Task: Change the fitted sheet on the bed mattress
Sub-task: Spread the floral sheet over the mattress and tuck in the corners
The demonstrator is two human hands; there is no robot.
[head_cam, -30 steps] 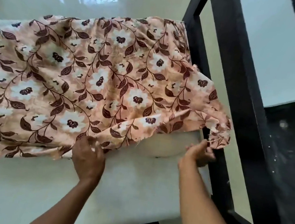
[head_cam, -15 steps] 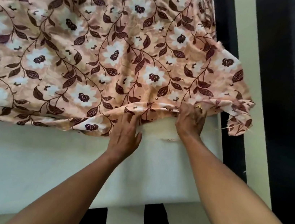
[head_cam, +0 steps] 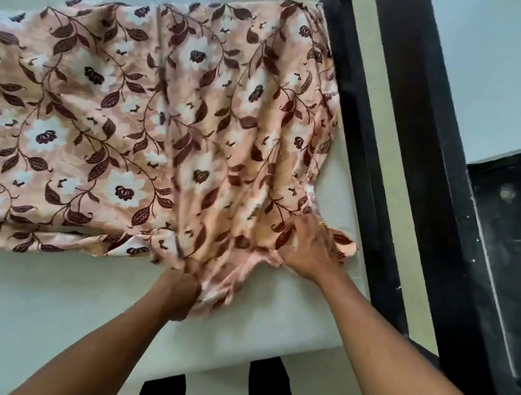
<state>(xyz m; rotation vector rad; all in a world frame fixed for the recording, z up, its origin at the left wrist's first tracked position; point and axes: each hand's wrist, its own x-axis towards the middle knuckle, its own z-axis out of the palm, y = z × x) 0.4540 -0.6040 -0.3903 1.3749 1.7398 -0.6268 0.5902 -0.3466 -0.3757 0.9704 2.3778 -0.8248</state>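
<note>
The task looks to be partway through. A floral sheet [head_cam: 127, 131], peach with brown leaves and white flowers, lies over the far part of the mattress [head_cam: 35, 316] and drapes past its far edge, while the whole near strip of the mattress shows bare white. The sheet's near hem runs unevenly across the mattress and is not tucked over any edge or corner that can be seen. The left hand [head_cam: 179, 294] has its fingers curled round a bunch of that hem, near the middle of the mattress's bare strip. The right hand [head_cam: 310, 249], with a ring [head_cam: 323, 225] on one finger, grips a fold of the cloth close to the mattress's right edge. Creases fan out from both grips toward the far side of the mattress. From this moment alone it cannot be told whether the sheet is being drawn on toward the near edge or gathered up to be stripped off. Either way, the larger share of the work seems left: no corner on the near side of the mattress is fitted, and no second sheet is in view. The black bed frame [head_cam: 362, 128] runs along the right side of the mattress and passes under its near end. As for brands or writing, none can be read: no tag, label or printed text shows on the sheet, the mattress or the frame, and the cloth carries only its flower-and-leaf pattern.
</note>
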